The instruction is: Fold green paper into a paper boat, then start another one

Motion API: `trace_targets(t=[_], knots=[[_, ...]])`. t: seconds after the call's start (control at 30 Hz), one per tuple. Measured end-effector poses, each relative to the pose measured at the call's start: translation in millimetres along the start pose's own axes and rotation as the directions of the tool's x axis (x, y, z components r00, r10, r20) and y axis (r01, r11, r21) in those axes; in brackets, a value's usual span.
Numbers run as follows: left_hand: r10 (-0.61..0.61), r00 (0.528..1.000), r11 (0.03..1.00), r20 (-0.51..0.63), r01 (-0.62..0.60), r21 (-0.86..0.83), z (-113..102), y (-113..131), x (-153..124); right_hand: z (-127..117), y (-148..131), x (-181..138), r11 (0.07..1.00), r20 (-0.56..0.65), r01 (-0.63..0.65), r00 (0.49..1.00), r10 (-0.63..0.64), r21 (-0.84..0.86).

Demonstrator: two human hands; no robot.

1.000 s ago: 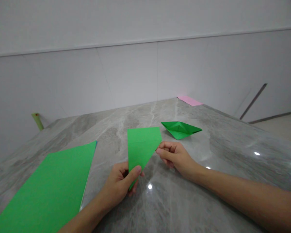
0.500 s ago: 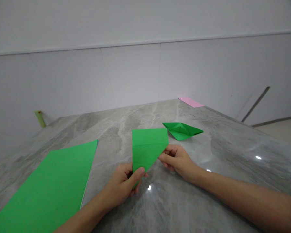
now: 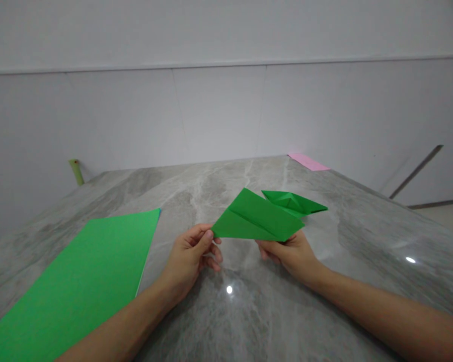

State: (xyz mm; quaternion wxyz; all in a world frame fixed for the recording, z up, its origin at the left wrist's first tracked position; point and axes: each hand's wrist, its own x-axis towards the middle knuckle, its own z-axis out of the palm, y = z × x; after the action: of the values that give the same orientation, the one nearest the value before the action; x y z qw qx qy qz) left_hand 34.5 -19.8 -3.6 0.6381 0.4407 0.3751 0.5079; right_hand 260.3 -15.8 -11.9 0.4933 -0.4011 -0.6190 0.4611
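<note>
A folded green paper point(image 3: 254, 216) with a crease along it is held between my two hands above the table. My left hand point(image 3: 192, 251) pinches its pointed left corner between thumb and fingers. My right hand point(image 3: 289, 254) grips the lower right edge, its fingertips partly hidden behind the paper. Just behind the right end lies a folded green paper boat point(image 3: 294, 202), partly covered by the held sheet.
Green sheets of paper point(image 3: 86, 271) lie at the left on the grey marbled table point(image 3: 166, 188). A pink paper point(image 3: 308, 162) rests at the far right corner. A white wall point(image 3: 219, 110) stands behind the table.
The folded paper has turned clockwise, so its narrow corner now points left. My left hand has moved up with that corner; my right hand has shifted slightly right. The view has turned slightly.
</note>
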Motion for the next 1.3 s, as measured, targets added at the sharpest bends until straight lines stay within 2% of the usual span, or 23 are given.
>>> trace_targets(t=[0.17,0.27,0.37,0.57,0.83,0.93,1.07,1.17,1.3], knots=[[0.039,0.999,0.994,0.029,-0.036,-0.101,0,0,0,-4,-7,-3,0.995,0.169,0.007,0.986,0.010,-0.099],[0.050,0.998,0.994,0.047,-0.045,-0.096,-1,-2,0,-4,-12,-3,0.996,0.237,0.077,0.969,-0.065,-0.043],[0.051,0.997,0.995,0.051,-0.046,-0.086,-1,-3,0,-3,-16,-2,0.982,0.286,0.180,0.946,-0.155,-0.064],[-0.033,0.998,0.982,0.058,0.043,-0.185,2,-1,-2,-3,-6,-4,0.931,0.333,0.339,0.901,-0.279,-0.139],[-0.156,0.983,0.942,0.101,0.179,-0.283,0,7,-4,-1,7,-5,0.909,0.403,0.409,0.847,-0.346,-0.077],[-0.235,0.960,0.917,0.150,0.270,-0.294,-3,7,-2,-1,6,-5,0.905,0.418,0.419,0.837,-0.353,-0.074],[-0.251,0.941,0.915,0.229,0.308,-0.261,-7,7,-1,-3,1,-5,0.890,0.432,0.453,0.815,-0.386,-0.059],[-0.261,0.940,0.924,0.222,0.309,-0.224,-8,6,-1,-5,-2,-4,0.909,0.433,0.418,0.822,-0.370,-0.016],[-0.301,0.941,0.936,0.156,0.323,-0.143,-6,8,-3,-7,-1,-5,0.973,0.392,0.224,0.891,-0.229,0.061]])
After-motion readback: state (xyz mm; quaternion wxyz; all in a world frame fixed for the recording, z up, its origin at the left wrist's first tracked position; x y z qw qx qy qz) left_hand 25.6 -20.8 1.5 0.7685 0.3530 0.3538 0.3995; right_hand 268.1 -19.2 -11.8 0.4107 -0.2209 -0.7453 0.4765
